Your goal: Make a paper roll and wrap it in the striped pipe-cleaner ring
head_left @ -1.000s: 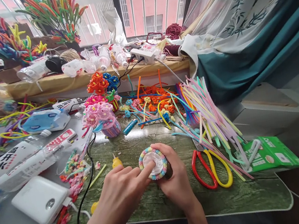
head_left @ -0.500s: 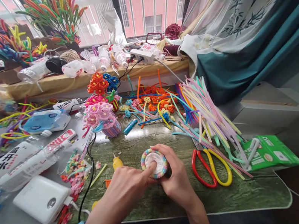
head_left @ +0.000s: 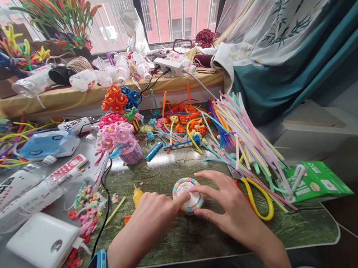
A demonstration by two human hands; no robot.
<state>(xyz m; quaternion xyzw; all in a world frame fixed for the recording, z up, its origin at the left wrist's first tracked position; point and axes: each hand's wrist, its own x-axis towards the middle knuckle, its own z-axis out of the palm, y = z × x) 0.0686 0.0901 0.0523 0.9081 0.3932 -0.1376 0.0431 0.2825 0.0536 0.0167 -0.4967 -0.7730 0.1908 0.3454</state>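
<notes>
A small round pot [head_left: 199, 203] has a rim wrapped in pastel pipe cleaner and a white inside. My left hand [head_left: 155, 209] is closed at its left side, one digit reaching over the rim onto the white inside; its other fingers are curled and partly hidden. Around the right side of the pot, my right hand [head_left: 228, 201] has its thumb and fingers spread apart, the tips near the rim. Just right of that hand lie scissors [head_left: 262, 200] with red and yellow handles, the red one partly covered. Behind my left hand is a yellow glue gun [head_left: 137, 195].
Pipe-cleaner flowers in a striped pot [head_left: 131, 153] stand farther back, beside a blue lighter [head_left: 153, 152]. A bundle of pastel pipe cleaners [head_left: 251, 135] and a green packet [head_left: 324, 180] lie right. At left are a white power bank [head_left: 44, 241], bottles [head_left: 32, 199] and a black cable [head_left: 108, 200].
My right hand has loosened from the pot, its fingers now spread and moved rightward over the scissors' red handle. My left hand stays at the pot, which shows slightly farther right.
</notes>
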